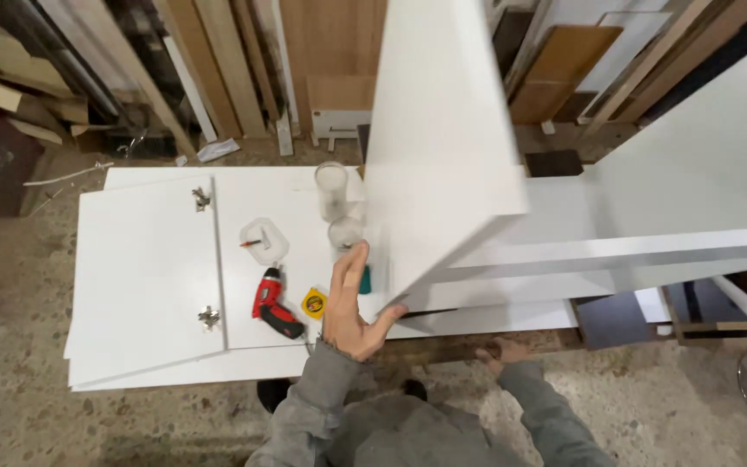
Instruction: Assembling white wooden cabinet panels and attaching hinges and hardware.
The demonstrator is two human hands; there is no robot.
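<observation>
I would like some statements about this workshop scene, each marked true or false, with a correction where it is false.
1. The left hand touches the edge of the raised white panel. True.
2. The right hand holds the red cordless screwdriver. False: the tool lies alone on the flat white board; the right hand is low, near the boards' front edge.
3. Two metal hinges sit on the left flat panel. True.
4. The yellow tape measure lies on the floor. False: it lies on the board, beside the screwdriver.
5. A clear plastic jar stands upright on the board. True.
</observation>
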